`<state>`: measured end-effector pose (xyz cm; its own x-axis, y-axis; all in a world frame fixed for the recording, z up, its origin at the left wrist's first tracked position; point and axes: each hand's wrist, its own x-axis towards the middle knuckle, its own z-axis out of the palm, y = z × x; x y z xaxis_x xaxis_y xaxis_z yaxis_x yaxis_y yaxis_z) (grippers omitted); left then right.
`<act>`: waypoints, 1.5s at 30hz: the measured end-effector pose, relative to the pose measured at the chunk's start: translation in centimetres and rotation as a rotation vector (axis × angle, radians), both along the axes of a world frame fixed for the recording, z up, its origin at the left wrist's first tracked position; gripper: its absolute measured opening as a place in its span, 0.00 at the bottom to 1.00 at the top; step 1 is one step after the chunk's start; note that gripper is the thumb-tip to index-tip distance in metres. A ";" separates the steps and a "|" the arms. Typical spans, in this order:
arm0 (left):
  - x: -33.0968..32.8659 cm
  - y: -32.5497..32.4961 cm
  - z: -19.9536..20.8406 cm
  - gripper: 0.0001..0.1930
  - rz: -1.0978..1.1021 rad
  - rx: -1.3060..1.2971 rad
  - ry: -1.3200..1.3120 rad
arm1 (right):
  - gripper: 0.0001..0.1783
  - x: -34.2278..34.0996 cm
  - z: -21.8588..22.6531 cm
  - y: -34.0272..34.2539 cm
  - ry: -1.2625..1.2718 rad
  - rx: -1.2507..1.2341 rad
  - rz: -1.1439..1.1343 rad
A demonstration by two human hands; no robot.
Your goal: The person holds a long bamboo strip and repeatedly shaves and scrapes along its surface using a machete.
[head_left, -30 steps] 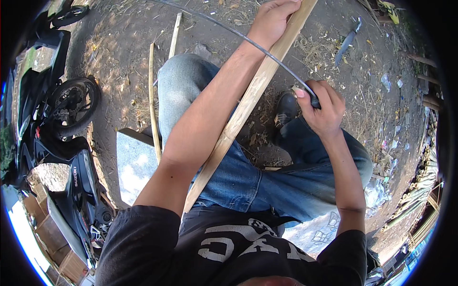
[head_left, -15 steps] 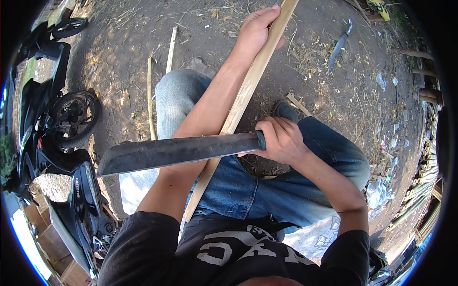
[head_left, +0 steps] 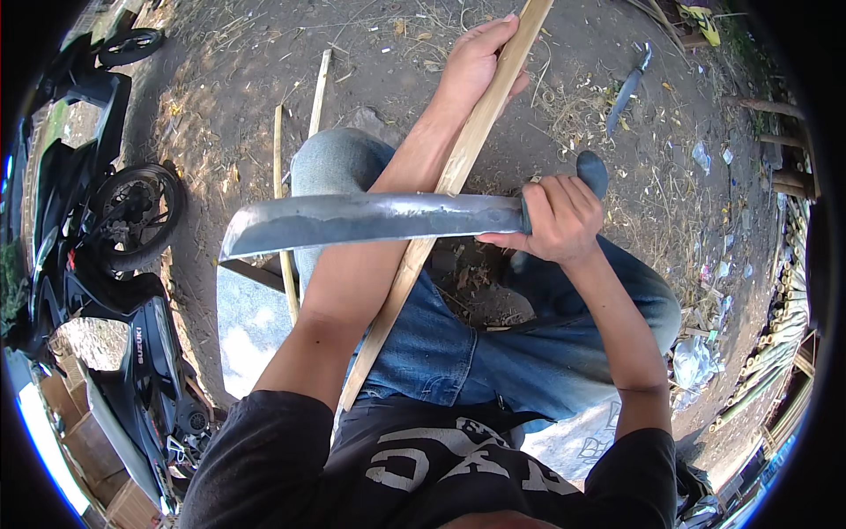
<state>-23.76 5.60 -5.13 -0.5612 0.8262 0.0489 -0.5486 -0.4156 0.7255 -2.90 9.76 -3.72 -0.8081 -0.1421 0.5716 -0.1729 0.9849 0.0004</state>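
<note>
My left hand (head_left: 476, 63) grips a long pale wooden strip (head_left: 397, 278) near its far end, with fingertips showing past its right side. The strip slants across my left forearm and down to my lap, its near end against my shirt. My right hand (head_left: 564, 216) is closed round the dark handle of a machete (head_left: 352, 219). Its broad grey blade points left, crossing over the strip and my left forearm. Whether the edge touches the wood I cannot tell. A lightly shaved patch shows on the strip just beyond the blade.
A second knife (head_left: 628, 93) lies on the dirt ground at the far right. Two thin strips (head_left: 321, 88) lie beyond my left knee. A black motorcycle (head_left: 132, 220) stands at the left. Clear plastic litter (head_left: 696, 360) and stacked bamboo poles (head_left: 775, 344) are at the right.
My right hand has moved the machete away from my body, along the strip toward my left hand. The blade has turned and catches more light. The left hand and strip stay nearly still.
</note>
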 end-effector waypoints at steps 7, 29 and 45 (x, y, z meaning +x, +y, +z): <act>1.0 -0.2 1.0 0.18 0.013 -0.111 0.014 | 0.38 -1.1 -0.7 3.4 0.031 -0.008 -0.364; 4.2 1.5 0.5 0.16 0.078 -0.307 0.303 | 0.21 -1.9 2.6 4.2 -0.048 -1.667 -0.391; 5.6 0.6 0.8 0.21 0.048 -0.185 0.615 | 0.13 -0.8 4.4 4.2 -0.034 -1.681 -0.318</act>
<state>-18.16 6.21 -4.30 -0.5126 0.8265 0.2328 0.0070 -0.2671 0.9637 -3.66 13.92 0.70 -0.6977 0.7088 -0.1039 0.0371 -0.1091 -0.9933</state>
